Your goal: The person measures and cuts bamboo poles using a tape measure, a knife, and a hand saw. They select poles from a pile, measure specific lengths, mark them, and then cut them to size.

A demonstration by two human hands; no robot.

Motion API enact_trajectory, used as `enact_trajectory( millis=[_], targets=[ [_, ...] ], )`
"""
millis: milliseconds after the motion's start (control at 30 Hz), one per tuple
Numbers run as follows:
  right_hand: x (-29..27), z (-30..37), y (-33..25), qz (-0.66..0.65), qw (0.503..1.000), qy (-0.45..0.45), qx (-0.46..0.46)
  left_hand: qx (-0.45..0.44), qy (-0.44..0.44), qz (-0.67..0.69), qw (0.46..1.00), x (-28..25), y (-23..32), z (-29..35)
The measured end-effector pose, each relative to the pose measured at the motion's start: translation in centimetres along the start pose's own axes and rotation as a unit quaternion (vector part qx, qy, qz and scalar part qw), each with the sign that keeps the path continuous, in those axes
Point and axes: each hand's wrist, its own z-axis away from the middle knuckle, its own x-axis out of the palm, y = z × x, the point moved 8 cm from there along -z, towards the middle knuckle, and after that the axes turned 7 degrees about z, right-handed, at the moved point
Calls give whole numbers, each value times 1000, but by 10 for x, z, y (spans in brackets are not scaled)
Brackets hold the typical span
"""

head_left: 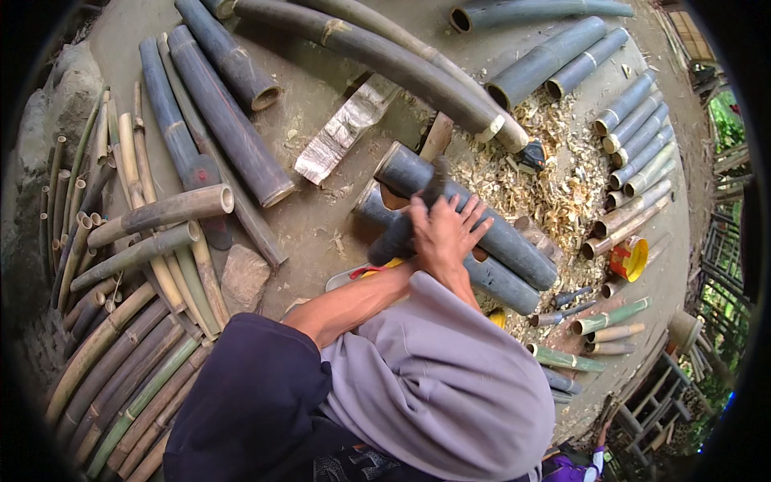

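Note:
My right hand (446, 233) lies over a dark grey-blue bamboo tube (504, 247), its fingers stretched and spread on the surface. From the left my left forearm (361, 299) reaches in under it; the left hand is mostly hidden at the crossing of the wrists. A dark, thick, rod-like thing (434, 183) sticks out beyond the right thumb, and a dark rounded piece (392, 243) shows left of the hands; I cannot tell whether they are one object. Beside the first tube lies a second bamboo tube (506, 287) with cut openings in its side.
Wood shavings (562, 173) cover the ground at right, around a black tape measure (532, 154) and a red-and-yellow tin (629, 259). Long bamboo poles (385, 60) arch across the far side. More cut bamboo (136, 365) is stacked at left, near a stone (245, 275).

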Motion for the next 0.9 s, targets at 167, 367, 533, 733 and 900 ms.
enact_trajectory(
  millis=[167,367,533,733,900],
  targets=[
    [57,6,-47,-265,938,-199,-102,-26,147,910,388,13,-40,11],
    [71,4,-53,-246,941,-184,-143,-50,173,918,352,10,-36,7],
    [81,1,-51,-236,944,-182,-141,-47,170,917,357,11,-35,7],
    [86,0,-51,-243,942,-188,-137,-45,171,920,349,12,-34,7],
    [87,1,-53,-241,940,-188,-149,-50,175,919,351,13,-34,7]
  ],
)
